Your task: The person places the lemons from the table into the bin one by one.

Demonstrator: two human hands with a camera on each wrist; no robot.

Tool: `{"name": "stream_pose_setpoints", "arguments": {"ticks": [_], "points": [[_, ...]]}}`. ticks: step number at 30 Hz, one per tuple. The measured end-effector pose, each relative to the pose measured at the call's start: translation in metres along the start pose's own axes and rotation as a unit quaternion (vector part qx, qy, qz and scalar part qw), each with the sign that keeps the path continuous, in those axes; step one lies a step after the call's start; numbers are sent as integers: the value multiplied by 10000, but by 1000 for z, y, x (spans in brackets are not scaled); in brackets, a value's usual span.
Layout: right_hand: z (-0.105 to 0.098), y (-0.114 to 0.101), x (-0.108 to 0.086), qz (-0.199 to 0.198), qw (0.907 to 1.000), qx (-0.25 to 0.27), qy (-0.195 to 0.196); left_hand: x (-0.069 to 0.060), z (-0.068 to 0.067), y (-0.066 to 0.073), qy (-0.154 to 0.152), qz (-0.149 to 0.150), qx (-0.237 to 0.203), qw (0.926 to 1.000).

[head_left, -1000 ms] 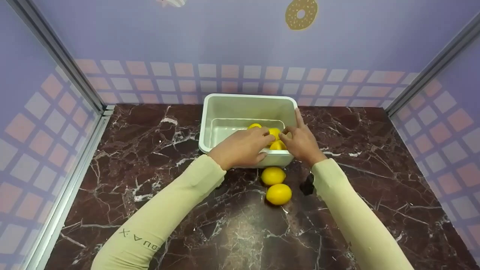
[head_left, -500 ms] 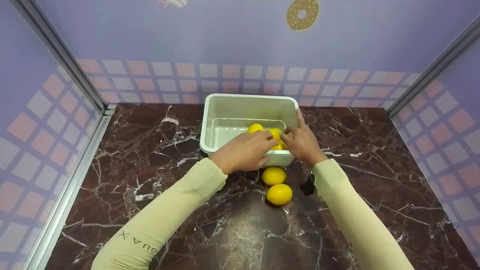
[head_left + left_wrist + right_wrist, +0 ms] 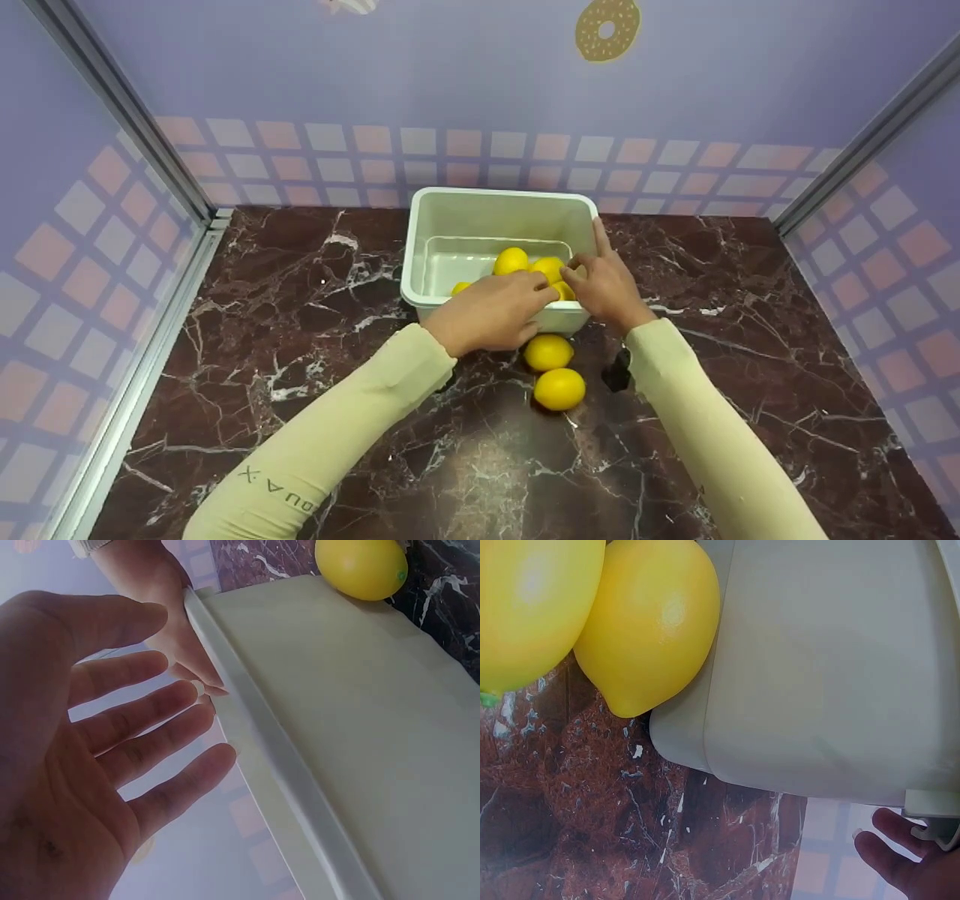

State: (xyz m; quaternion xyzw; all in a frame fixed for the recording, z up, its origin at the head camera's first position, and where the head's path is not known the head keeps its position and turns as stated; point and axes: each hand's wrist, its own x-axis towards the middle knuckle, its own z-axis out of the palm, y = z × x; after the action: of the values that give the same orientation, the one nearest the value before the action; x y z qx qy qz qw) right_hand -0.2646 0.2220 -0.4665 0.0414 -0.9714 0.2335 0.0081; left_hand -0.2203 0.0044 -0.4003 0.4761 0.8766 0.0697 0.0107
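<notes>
A pale off-white plastic bin (image 3: 502,193) stands at the back of the table with several yellow lemons (image 3: 511,261) in its right and near parts. My left hand (image 3: 499,309) lies over the bin's near rim, its fingers spread and loosely bent, with nothing in them in the left wrist view. At the right near corner, my right hand (image 3: 604,292) grips the bin's edge, one finger stretched along the side. Two more lemons, one nearer the bin (image 3: 548,352) and one closer to me (image 3: 560,389), rest on the table. The left forearm and hand hide part of the bin's inside.
The table (image 3: 300,330) has a dark red marble top with white veins. Purple panels with pink and white squares close off the back (image 3: 480,75) and both sides. A small black object (image 3: 617,371) shows beside the right wrist.
My left hand has shifted slightly toward me and lower, uncovering more of the lemons, including one by the near left rim. The right hand and the two table lemons stay where they were.
</notes>
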Motion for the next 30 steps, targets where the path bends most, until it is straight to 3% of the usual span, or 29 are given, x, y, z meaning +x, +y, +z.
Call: {"name": "stream_pose_setpoints", "arguments": {"ticks": [8,30], "points": [[1,0,1,-10,10000,-18,34,1,2,2,-126,24,59,9999],[0,0,0,-71,10000,-18,42,2,8,10,-69,211,71,9997]]}}
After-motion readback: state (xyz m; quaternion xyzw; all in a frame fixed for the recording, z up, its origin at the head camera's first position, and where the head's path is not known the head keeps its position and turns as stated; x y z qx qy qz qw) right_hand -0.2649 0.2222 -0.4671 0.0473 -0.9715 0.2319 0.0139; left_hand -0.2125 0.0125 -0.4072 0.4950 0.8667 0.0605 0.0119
